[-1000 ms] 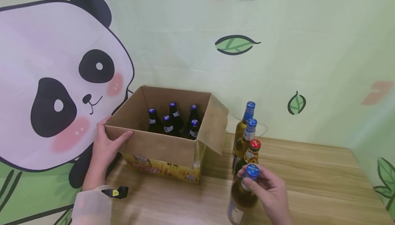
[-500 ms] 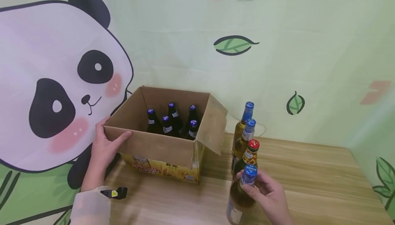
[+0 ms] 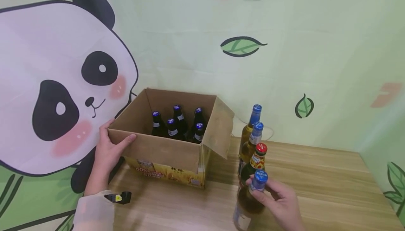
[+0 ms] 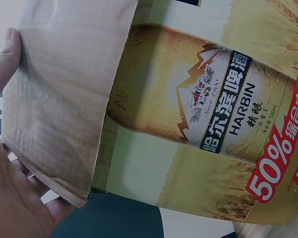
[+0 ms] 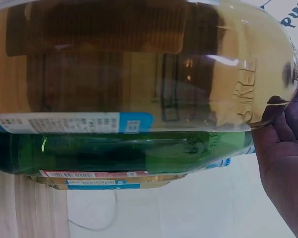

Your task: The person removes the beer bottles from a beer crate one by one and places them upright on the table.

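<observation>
My left hand (image 3: pixel 110 146) grips the near left corner of an open cardboard beer box (image 3: pixel 158 148), thumb over the folded-down front flap. In the left wrist view the carton flap (image 4: pixel 69 89) lies between thumb and fingers, beside the printed beer picture. Several dark bottles (image 3: pixel 172 129) with blue caps stand inside the box. My right hand (image 3: pixel 281 203) pinches the neck of a blue-capped beer bottle (image 3: pixel 248 204), upright at the front of a row. The right wrist view shows this clear amber bottle (image 5: pixel 139 69) large, with a green bottle (image 5: pixel 114 151) right behind it.
Behind the held bottle stand a red-capped green bottle (image 3: pixel 257 157) and two blue-capped bottles, the farthest being a beer bottle (image 3: pixel 253 122) near the wall. A side flap (image 3: pixel 219 129) of the box sticks out toward the row. All stand on a wooden table (image 3: pixel 322 181).
Almost nothing differs. My right hand and the neck of its bottle have shifted very slightly to the right; the left hand keeps its hold on the box.
</observation>
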Motion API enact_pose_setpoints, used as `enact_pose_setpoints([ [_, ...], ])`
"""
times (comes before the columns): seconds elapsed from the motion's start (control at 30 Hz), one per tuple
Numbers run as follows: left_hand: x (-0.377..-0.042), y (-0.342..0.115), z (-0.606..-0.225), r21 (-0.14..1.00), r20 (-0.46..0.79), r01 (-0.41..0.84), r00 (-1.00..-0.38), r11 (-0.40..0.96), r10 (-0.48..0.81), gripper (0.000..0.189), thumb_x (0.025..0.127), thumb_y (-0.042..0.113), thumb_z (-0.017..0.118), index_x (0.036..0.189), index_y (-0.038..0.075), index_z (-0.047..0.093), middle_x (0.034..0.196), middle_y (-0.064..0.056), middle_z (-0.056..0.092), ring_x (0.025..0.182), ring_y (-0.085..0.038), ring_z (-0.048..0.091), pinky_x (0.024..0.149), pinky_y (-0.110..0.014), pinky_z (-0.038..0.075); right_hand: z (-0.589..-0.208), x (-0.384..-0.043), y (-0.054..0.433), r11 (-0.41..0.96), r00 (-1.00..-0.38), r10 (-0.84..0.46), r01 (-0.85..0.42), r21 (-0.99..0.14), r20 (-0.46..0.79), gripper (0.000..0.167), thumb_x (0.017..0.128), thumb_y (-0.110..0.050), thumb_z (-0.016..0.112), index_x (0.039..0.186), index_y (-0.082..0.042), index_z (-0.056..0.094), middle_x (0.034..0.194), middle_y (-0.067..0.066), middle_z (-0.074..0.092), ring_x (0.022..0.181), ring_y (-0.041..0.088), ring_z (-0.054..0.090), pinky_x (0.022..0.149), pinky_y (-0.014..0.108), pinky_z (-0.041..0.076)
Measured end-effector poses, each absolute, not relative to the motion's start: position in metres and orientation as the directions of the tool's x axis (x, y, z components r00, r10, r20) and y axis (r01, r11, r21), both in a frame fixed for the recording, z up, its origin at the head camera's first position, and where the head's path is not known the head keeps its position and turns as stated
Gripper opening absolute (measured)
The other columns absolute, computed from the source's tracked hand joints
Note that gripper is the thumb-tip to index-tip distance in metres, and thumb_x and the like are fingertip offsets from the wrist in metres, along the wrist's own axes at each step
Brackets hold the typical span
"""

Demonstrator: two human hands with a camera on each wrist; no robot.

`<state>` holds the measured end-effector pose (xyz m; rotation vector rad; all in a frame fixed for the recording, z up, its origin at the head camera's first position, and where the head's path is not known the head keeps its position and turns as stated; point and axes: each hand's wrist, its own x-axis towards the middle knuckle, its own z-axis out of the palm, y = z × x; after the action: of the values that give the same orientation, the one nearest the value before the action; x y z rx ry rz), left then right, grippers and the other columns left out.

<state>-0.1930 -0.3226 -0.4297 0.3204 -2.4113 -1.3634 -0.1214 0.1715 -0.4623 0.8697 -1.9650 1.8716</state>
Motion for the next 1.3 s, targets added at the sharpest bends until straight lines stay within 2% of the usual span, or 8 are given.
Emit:
enact_pose_setpoints([
  [0.23, -0.191, -0.323, -0.431, 0.858, 0.174, -0.038, -0.917, 0.513, -0.359, 0.106, 0.083, 0.052, 0.079, 0.160, 0.025, 0.011, 0.159, -0.023, 0.027, 0.141, -0.045, 0.030, 0.112, -0.069, 0.025, -0.456, -0.122, 0.181, -0.019, -0.758, -0.266, -0.613, -0.790, 0.595, 0.036, 0.082, 0.025, 0.064, 0.115, 0.010, 0.069, 0.106, 0.019, 0.073, 0.108, 0.020, 0.070, 0.094, 0.027, 0.054],
  [0.43, -0.192, -0.322, -0.431, 0.859, 0.170, -0.036, -0.921, 0.510, -0.351, 0.107, 0.083, 0.052, 0.079, 0.160, 0.025, 0.011, 0.157, -0.023, 0.029, 0.139, -0.045, 0.033, 0.111, -0.069, 0.027, -0.453, -0.123, 0.184, -0.025, -0.717, -0.304, -0.652, -0.758, 0.627, 0.038, 0.080, 0.027, 0.065, 0.114, 0.010, 0.069, 0.107, 0.019, 0.073, 0.108, 0.020, 0.070, 0.093, 0.027, 0.054],
  [0.73, -0.192, -0.323, -0.430, 0.862, 0.167, -0.043, -0.917, 0.504, -0.362, 0.107, 0.083, 0.053, 0.078, 0.161, 0.025, 0.010, 0.158, -0.023, 0.028, 0.140, -0.046, 0.032, 0.111, -0.069, 0.027, -0.445, -0.121, 0.191, 0.078, -0.805, -0.392, -0.512, -0.855, 0.446, 0.036, 0.091, 0.014, 0.063, 0.124, 0.001, 0.066, 0.118, 0.013, 0.072, 0.113, 0.023, 0.067, 0.095, 0.031, 0.054],
  [0.93, -0.192, -0.322, -0.429, 0.863, 0.169, -0.037, -0.919, 0.504, -0.357, 0.108, 0.082, 0.053, 0.079, 0.161, 0.025, 0.010, 0.158, -0.023, 0.028, 0.140, -0.046, 0.031, 0.111, -0.070, 0.026, -0.432, -0.117, 0.199, 0.202, -0.848, -0.390, -0.459, -0.865, 0.358, 0.036, 0.097, 0.003, 0.061, 0.132, -0.007, 0.063, 0.125, 0.005, 0.069, 0.116, 0.017, 0.065, 0.095, 0.027, 0.053],
  [1.03, -0.192, -0.322, -0.428, 0.864, 0.166, -0.038, -0.920, 0.503, -0.354, 0.108, 0.083, 0.054, 0.078, 0.161, 0.025, 0.010, 0.158, -0.023, 0.028, 0.140, -0.046, 0.031, 0.111, -0.070, 0.027, -0.418, -0.118, 0.206, 0.262, -0.856, -0.373, -0.467, -0.844, 0.358, 0.036, 0.098, 0.001, 0.060, 0.133, -0.009, 0.062, 0.126, 0.004, 0.068, 0.114, 0.015, 0.065, 0.095, 0.026, 0.052],
  [1.13, -0.193, -0.322, -0.429, 0.863, 0.170, -0.035, -0.919, 0.503, -0.355, 0.108, 0.082, 0.054, 0.079, 0.161, 0.025, 0.011, 0.158, -0.023, 0.029, 0.140, -0.045, 0.032, 0.111, -0.069, 0.027, -0.398, -0.126, 0.212, 0.261, -0.809, -0.406, -0.549, -0.794, 0.426, 0.039, 0.095, 0.008, 0.060, 0.131, -0.006, 0.063, 0.126, 0.006, 0.069, 0.114, 0.015, 0.065, 0.096, 0.024, 0.051],
  [1.2, -0.193, -0.323, -0.429, 0.862, 0.174, -0.032, -0.918, 0.505, -0.356, 0.108, 0.082, 0.054, 0.079, 0.161, 0.025, 0.011, 0.158, -0.023, 0.029, 0.140, -0.045, 0.032, 0.111, -0.069, 0.027, -0.384, -0.135, 0.213, 0.204, -0.721, -0.465, -0.653, -0.730, 0.514, 0.042, 0.091, 0.015, 0.059, 0.129, -0.001, 0.063, 0.124, 0.010, 0.069, 0.114, 0.016, 0.065, 0.097, 0.023, 0.050],
  [1.3, -0.194, -0.324, -0.431, 0.862, 0.179, -0.027, -0.917, 0.505, -0.356, 0.108, 0.082, 0.053, 0.079, 0.161, 0.025, 0.011, 0.159, -0.022, 0.027, 0.142, -0.045, 0.031, 0.112, -0.069, 0.026, -0.355, -0.154, 0.208, 0.087, -0.555, -0.563, -0.776, -0.625, 0.612, 0.045, 0.085, 0.021, 0.061, 0.126, 0.004, 0.064, 0.120, 0.015, 0.070, 0.112, 0.019, 0.066, 0.097, 0.025, 0.051],
])
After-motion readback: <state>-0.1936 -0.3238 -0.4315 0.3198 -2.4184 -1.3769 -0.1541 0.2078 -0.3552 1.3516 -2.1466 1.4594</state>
